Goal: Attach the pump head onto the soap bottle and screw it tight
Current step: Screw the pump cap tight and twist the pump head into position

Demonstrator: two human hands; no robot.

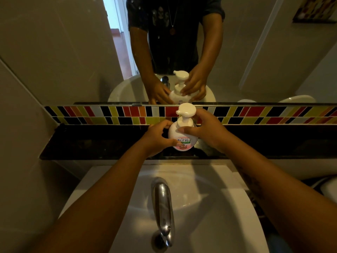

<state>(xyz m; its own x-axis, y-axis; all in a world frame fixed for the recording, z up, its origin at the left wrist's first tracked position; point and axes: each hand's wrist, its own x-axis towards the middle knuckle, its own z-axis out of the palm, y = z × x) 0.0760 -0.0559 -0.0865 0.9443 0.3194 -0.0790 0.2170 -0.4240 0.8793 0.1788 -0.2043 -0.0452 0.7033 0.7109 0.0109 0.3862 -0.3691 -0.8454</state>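
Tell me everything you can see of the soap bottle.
The soap bottle is a squat, rounded white one, plastic by its look, with a pink and green label facing the camera. It stands upright on the dark ledge behind the sink. A cream pump head sits on its neck, nozzle pointing left. The left hand grips its side; the right hand holds the collar. The mirror reflects it.
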